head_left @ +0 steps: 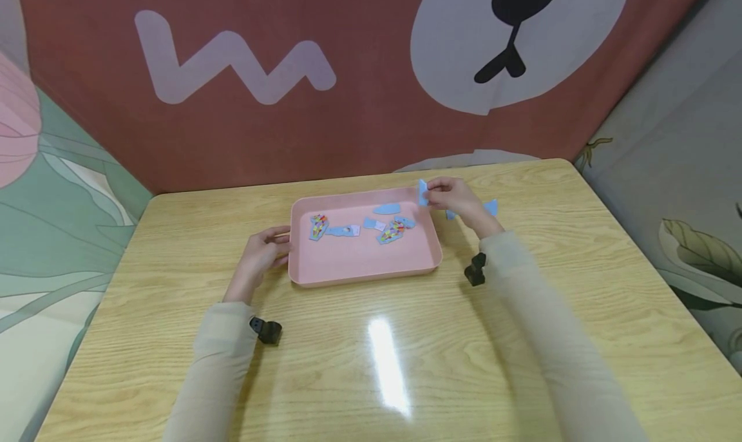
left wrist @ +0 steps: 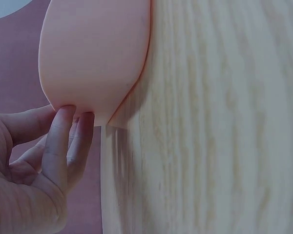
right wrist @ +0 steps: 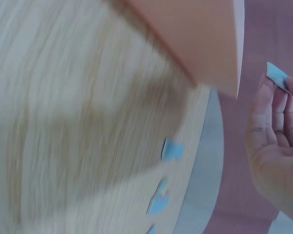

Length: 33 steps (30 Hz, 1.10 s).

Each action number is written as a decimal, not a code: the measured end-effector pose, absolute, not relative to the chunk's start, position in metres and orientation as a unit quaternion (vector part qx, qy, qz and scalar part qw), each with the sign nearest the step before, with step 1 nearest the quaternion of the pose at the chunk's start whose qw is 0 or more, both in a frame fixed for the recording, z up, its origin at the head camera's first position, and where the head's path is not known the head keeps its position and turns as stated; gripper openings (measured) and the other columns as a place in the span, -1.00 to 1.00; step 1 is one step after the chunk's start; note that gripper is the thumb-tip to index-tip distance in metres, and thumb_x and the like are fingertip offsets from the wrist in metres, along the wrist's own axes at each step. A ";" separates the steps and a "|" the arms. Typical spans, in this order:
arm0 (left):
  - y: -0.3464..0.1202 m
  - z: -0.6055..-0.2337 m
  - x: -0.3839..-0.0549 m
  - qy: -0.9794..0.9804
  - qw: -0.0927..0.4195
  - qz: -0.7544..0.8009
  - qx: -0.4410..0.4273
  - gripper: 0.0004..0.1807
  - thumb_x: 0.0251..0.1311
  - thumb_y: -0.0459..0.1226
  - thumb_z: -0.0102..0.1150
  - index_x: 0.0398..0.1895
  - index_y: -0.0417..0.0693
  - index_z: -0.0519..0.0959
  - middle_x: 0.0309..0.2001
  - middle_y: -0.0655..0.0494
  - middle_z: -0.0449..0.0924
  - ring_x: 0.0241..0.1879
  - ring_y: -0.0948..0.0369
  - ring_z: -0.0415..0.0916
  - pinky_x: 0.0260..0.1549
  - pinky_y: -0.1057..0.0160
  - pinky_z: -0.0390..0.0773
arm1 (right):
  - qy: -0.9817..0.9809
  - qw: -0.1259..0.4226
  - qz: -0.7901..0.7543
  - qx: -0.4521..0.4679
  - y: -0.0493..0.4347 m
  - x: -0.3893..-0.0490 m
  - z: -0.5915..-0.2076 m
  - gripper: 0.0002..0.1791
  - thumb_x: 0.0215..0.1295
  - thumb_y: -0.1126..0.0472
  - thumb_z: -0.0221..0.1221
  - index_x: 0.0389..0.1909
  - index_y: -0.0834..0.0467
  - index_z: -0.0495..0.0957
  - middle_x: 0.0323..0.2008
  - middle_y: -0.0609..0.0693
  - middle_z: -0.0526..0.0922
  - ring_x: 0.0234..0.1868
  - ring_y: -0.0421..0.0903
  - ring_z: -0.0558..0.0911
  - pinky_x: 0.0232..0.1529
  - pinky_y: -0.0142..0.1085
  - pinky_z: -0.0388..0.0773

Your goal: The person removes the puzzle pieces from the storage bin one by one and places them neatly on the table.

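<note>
A pink tray [head_left: 365,261] lies on the table, holding several flat, light-blue pieces, some with multicoloured patterns. One patterned piece [head_left: 318,227] lies at its left, another [head_left: 391,232] right of centre and a plain blue one [head_left: 387,208] near the back. My left hand [head_left: 263,255] touches the outside of the tray's left end; in the left wrist view its fingertips meet the pink wall [left wrist: 97,53]. Over the tray's back right corner, my right hand [head_left: 455,197] pinches a small blue piece [head_left: 423,192] between thumb and fingers, upright and raised.
More blue pieces lie on the wooden table [head_left: 348,365] right of the tray, partly behind my right hand; one [head_left: 491,207] shows past the wrist. In the right wrist view a blue piece [right wrist: 173,150] lies near the table's far edge. A reddish-brown patterned backdrop [head_left: 232,139] stands behind.
</note>
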<state>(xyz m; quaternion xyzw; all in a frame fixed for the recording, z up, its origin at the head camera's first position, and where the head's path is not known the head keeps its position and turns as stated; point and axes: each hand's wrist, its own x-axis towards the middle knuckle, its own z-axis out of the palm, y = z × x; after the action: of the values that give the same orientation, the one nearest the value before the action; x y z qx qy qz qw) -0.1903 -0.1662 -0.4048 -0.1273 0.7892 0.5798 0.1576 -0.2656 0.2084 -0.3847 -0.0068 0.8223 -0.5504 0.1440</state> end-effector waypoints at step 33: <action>-0.166 -0.404 -0.192 0.789 0.163 0.577 -0.136 -0.45 0.34 -0.40 -0.04 0.40 -0.15 0.24 0.32 -0.23 0.35 -0.17 0.42 0.48 -0.31 0.59 0.56 | 0.844 0.046 -0.526 0.091 0.325 -0.248 -0.406 -0.47 0.35 0.35 -0.03 0.32 0.42 0.25 -0.22 -0.13 0.52 -0.40 -0.53 0.50 -0.21 -0.59 0.57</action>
<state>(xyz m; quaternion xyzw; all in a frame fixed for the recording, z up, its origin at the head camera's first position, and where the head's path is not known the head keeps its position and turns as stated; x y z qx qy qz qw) -0.1916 -0.1663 -0.4039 -0.1364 0.7890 0.5765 0.1630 -0.2483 0.3252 -0.4059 0.0906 0.8443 -0.5260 0.0465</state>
